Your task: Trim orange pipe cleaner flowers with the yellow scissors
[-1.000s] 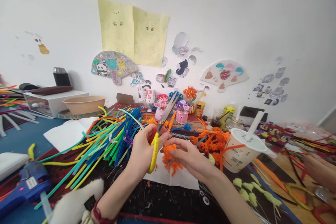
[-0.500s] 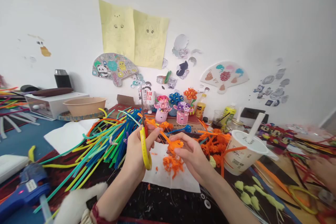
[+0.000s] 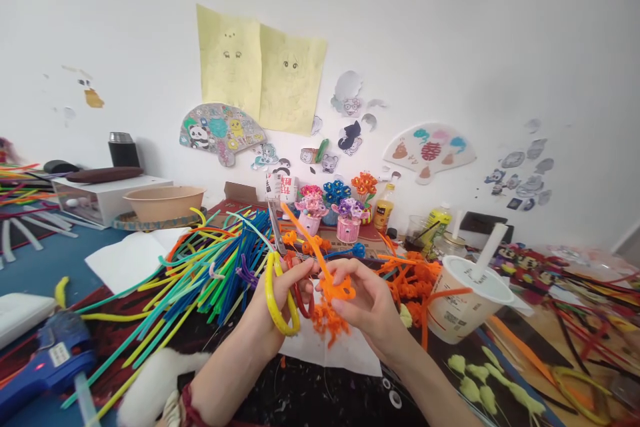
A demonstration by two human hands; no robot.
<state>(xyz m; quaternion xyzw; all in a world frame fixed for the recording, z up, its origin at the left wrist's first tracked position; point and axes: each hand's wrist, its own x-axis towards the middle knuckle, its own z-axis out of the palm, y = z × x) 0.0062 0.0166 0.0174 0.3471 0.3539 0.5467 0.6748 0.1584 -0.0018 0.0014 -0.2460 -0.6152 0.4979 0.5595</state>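
Note:
My left hand is closed around scissors with one yellow and one red handle, their blades pointing up. Its thumb and fingertips reach close to an orange pipe-cleaner piece with looped petals and one long straight end. My right hand pinches that looped piece between thumb and fingers. Whether the left fingertips touch it, I cannot tell. Just below lie orange scraps or loops on a white sheet of paper.
Multicoloured pipe cleaners spread on the left, near a blue glue gun. To the right are orange pipe-cleaner pieces, a lidded cup with a straw and pale green buds. Small flower pots stand behind.
The scissors have turned in my left hand, so both handles now show. The orange piece's long end now points up and left, free of the left fingertips' earlier pinch.

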